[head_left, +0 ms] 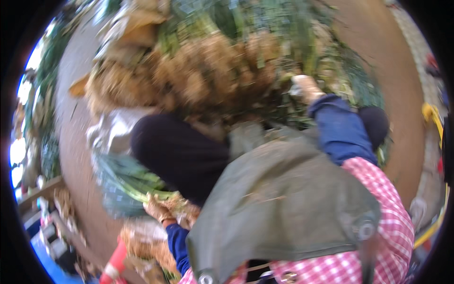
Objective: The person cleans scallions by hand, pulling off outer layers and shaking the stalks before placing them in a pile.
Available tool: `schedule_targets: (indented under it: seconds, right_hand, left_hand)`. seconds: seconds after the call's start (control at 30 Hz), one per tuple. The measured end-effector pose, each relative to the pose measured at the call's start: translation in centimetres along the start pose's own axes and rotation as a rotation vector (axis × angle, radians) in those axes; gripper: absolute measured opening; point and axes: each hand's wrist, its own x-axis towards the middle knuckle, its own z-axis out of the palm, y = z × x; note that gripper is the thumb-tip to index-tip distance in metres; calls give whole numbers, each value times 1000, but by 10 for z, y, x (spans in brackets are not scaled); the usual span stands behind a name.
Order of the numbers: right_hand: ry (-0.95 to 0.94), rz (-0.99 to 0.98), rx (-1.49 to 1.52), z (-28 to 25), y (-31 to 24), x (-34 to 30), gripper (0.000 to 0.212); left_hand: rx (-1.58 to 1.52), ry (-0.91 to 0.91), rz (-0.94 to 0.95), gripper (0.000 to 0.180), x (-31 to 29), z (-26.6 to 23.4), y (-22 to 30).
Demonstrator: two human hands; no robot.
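Low on the left, my left hand [158, 208] is closed round the pale green stalks of some leeks [130, 189], whose dark leaves spread away to the upper left. My right hand [308, 89] reaches to the right part of a big heap of leeks [203, 66] with shaggy brown roots. Motion blurs its fingers, and a whitish patch shows at their tips, so I cannot make out what they hold. A grey-green apron [288, 199] covers my lap, with bits of plant on it.
A crumpled pale plastic bag [120, 125] lies by my left knee [161, 142]. More rooty leeks [146, 241] lie at the lower left, near a red-and-white cylindrical object [113, 265]. Leeks line the far left edge. Yellow tubing [432, 116] stands at the right edge.
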Motion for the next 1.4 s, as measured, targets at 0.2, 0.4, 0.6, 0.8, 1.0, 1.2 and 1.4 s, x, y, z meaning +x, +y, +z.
schedule_targets:
  seconds: [0.2,0.4,0.6,0.8,1.0,1.2,1.4]
  right_hand:
    - [425,113,4,41,-24,36,30]
    - [761,-130,-456,32,-73,40,31]
    - [775,101,-556,39,-87,54,50]
    - [551,310,-809,9,-87,94,27]
    - [257,-89,100,-74,-113,105,14]
    - [350,203,25,-40,-153,92,30]
    - [513,259,-729,28,-107,93,51]
  left_hand:
    - [245,167,-278,23,19,-8,-96]
    - [356,143,-158,34,25,8,-32]
    - [510,74,677,33,22,85,114]
    - [213,-280,1026,32,-80,272,228]
    - [-14,-811,928,31,-187,417,220]
    - [-35,-1037,374,21,-206,457,158]
    - [102,-1265,-31,24,-185,473,69]
